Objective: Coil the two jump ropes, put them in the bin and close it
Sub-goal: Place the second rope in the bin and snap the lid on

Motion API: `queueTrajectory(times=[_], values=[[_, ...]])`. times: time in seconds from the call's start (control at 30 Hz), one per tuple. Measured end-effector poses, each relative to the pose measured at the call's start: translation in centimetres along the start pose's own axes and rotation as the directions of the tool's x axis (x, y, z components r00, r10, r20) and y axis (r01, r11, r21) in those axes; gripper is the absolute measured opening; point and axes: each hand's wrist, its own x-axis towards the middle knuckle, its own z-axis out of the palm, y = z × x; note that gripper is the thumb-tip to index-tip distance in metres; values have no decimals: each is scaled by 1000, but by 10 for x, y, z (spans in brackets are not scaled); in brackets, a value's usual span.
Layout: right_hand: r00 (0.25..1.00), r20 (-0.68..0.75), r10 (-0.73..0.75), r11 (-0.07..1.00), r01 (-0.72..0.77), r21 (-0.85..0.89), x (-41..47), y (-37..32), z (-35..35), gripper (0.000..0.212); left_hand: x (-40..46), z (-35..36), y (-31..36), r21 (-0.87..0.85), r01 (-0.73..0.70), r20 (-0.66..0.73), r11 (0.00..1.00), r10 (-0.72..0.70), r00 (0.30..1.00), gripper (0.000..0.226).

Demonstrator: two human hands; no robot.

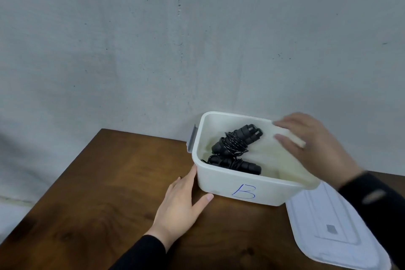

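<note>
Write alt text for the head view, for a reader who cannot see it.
Two coiled black jump ropes lie inside an open white plastic bin marked with a blue B on a brown wooden table. The left hand touches the bin's corner, the right hand reaches over its rim, and the white lid lies beside it.

Open bin [252, 188] w/ two coiled jump ropes [235, 149] inside
L hand [182, 204] flat against bin's left corner; R hand [313, 140] over right rim; lid [328, 230] on table [98, 193] beside bin.

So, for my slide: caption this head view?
Two coiled black jump ropes in white plastic bin; hands steady it, white lid beside it.
</note>
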Motion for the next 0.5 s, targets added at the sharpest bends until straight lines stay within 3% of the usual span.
queueTrajectory(times=[0.07, 0.13, 0.2, 0.3, 0.33, 0.43, 0.5], values=[[949, -224, 222, 973, -202, 107, -56, -10, -33, 33, 0, -1, 0, -13, -13, -2, 1000, 13, 1000, 80], [853, -238, 464, 886, -442, 143, -118, -21, -39, 50, 2, -1, -2, -28, -31, -26, 999, 30, 999, 75], [815, -36, 578, 816, -575, 64, -182, -20, -15, 61, 3, -1, -5, -74, -11, -70, 997, 5, 998, 65], [770, 297, 564, 823, -497, -274, -245, -19, 23, 74, -6, -1, -5, -147, 67, -142, 987, -88, 986, 50], [752, 325, 574, 816, -491, -305, -255, -20, 28, 77, -12, -2, -5, -167, 92, -154, 982, -118, 981, 46], [668, 299, 681, 732, -625, -270, -264, -29, 25, 51, -38, -1, 1, -194, 97, -167, 976, -131, 977, 37], [649, 314, 694, 719, -648, -250, -270, -41, 20, 54, -58, -1, 3, -180, 65, -164, 982, -95, 982, 32]])
